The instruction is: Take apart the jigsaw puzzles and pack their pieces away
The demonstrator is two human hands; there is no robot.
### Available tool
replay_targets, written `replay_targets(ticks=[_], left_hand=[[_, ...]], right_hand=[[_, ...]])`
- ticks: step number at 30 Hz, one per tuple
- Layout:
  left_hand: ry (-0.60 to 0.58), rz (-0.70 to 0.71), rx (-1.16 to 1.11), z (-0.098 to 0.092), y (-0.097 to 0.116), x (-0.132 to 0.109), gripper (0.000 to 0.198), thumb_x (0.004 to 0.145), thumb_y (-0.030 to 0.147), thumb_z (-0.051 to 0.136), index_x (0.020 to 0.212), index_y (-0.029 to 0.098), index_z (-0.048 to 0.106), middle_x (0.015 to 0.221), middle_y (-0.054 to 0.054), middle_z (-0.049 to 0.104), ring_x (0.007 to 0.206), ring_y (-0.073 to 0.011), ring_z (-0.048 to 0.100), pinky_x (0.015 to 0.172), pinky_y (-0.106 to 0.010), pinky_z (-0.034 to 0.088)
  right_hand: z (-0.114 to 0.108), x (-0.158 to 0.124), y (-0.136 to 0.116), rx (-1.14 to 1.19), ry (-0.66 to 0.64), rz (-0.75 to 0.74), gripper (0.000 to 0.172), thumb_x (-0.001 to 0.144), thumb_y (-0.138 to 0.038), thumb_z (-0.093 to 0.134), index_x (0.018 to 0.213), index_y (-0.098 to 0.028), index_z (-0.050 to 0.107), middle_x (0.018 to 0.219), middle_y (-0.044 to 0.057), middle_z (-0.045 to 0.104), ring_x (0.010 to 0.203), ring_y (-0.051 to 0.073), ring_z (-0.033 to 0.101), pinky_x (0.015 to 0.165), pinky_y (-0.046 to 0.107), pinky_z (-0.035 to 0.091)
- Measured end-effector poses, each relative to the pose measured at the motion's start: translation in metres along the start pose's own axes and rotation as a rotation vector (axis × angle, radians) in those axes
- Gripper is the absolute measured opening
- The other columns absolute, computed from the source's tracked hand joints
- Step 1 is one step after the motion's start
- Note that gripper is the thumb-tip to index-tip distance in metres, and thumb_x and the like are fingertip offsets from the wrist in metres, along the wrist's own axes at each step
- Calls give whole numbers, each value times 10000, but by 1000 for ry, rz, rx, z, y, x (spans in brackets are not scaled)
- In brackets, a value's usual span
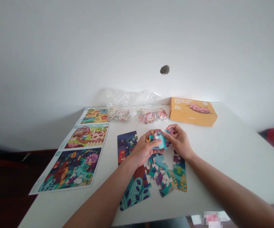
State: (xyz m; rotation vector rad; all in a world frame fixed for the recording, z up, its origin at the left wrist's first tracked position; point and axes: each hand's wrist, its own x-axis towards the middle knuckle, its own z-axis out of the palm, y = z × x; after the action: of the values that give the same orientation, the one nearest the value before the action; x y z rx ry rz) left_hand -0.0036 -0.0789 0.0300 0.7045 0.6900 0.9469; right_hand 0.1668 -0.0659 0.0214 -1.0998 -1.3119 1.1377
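My left hand [143, 149] is cupped around a small stack of loose puzzle pieces [156, 138], held just above the table. My right hand [180, 142] pinches a teal piece at the top of that stack, fingers closed on it. Both hands hover over a partly joined jigsaw [137, 186] of dark blue, teal and red pieces lying flat on the white table [234, 158]. Part of the jigsaw is hidden under my hands.
A reference sheet [79, 152] with three coloured pictures lies at the left. Two clear bags of pieces [119, 112] [152, 114] sit at the back by the wall. An orange puzzle box [192, 111] stands at the back right.
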Motion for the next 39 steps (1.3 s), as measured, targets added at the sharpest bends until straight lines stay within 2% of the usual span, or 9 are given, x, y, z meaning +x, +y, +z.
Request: replay_targets(ticks=[4,10,14,18,22,26,30,33,39], left_hand=[[106,54,-48,-2,0,3,454,663,197,801,1078,199,617,928,-35,694,791,-185,688,735,-344,596],[152,128,-37,-2,2,2,384,670,251,804,996,218,604,861,2,676,753,-162,679,703,-318,593],[32,57,-1,3,1,0,428,643,223,822,1009,194,603,911,-34,682,802,-190,683,711,-328,586],[-16,37,20,6,-2,-2,448,649,213,825,1033,188,596,921,-32,664,792,-176,666,704,-336,588],[80,62,13,6,-3,0,409,635,216,821,975,181,599,837,-5,659,712,-159,660,672,-328,587],[239,225,-124,-4,6,3,400,650,198,786,1007,192,604,838,-11,694,679,-152,672,679,-323,593],[350,293,-336,-16,19,4,226,696,187,732,892,175,620,804,-8,701,705,-143,675,690,-284,600],[383,266,-416,-20,23,4,184,696,160,704,863,163,629,790,-18,707,719,-145,680,716,-274,601],[367,241,-435,-17,19,2,196,707,167,686,899,159,651,796,-34,716,729,-165,687,753,-323,609]], right_hand=[[-3,2,2,-4,73,25,311,890,-482,585,981,-186,573,604,-58,446,480,78,398,423,195,318],[-7,4,-2,91,150,-31,315,821,-448,687,974,-184,607,624,-45,510,472,88,445,432,219,342],[1,-3,-1,23,47,-54,305,833,-450,679,968,-189,595,688,-29,532,526,93,455,473,228,372],[6,-9,0,-190,-23,-129,303,915,-438,574,1117,-211,574,769,-13,506,670,133,505,610,267,453],[5,-12,-5,-398,-152,-273,308,990,-361,415,1205,-226,588,1006,74,539,974,207,544,897,378,472],[1,-13,-8,-445,-177,-330,384,976,-352,425,1340,-244,485,1162,106,538,1056,232,533,912,415,471],[0,-15,-12,-724,-516,-427,709,809,-465,675,1431,-251,410,1403,136,449,1264,329,410,1021,522,373],[0,-15,-15,-883,-683,-451,630,785,-527,693,1336,-267,535,1333,118,516,1241,340,422,1048,545,306],[-3,-10,-15,-956,-659,-367,598,810,-617,636,1263,-233,571,1016,91,612,982,274,515,943,478,354]])
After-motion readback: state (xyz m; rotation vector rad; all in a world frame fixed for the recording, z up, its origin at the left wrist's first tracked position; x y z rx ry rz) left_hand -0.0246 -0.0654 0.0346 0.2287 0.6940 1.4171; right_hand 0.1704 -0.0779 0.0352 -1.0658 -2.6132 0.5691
